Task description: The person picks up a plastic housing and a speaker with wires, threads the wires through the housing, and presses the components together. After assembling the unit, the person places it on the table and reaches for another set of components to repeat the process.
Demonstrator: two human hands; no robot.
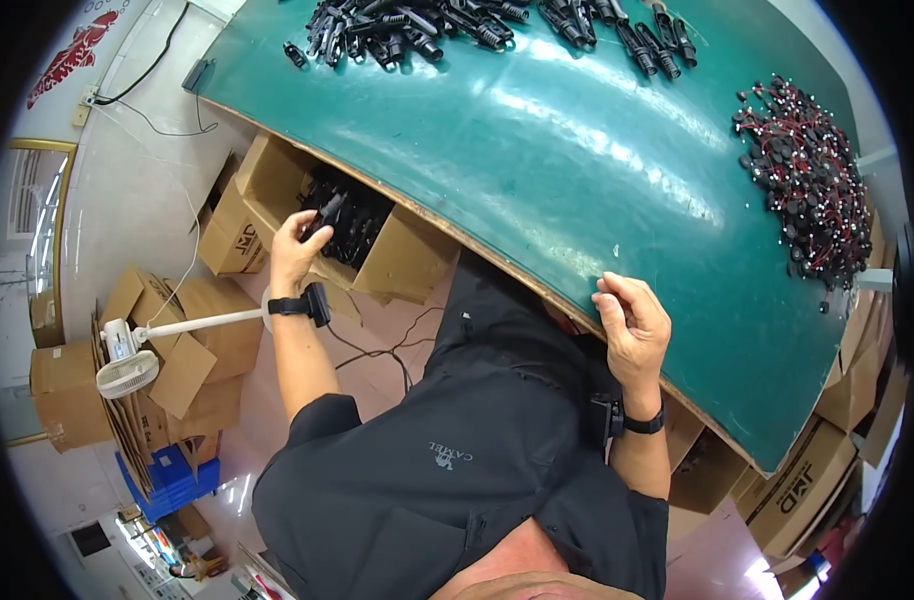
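My left hand (299,248) is over an open cardboard box (407,255) beside the table, its fingers closed on a black cylindrical part (329,208). Under it, the box holds a heap of similar black parts (349,235). On the near edge of the green table (457,150), my right hand (634,325) lies with loosely bent fingers. A small gap shows between its thumb and forefinger, and I see nothing held there. A small pale scrap (616,250) lies on the tabletop just beyond that hand.
Black cylindrical parts (407,30) are piled at the table's far side. A heap of small black pieces with red wires (807,180) covers the right end. To the left stand a white fan (127,370), cardboard cartons (202,330) and blue crates (177,480). Cables (387,352) trail on the floor.
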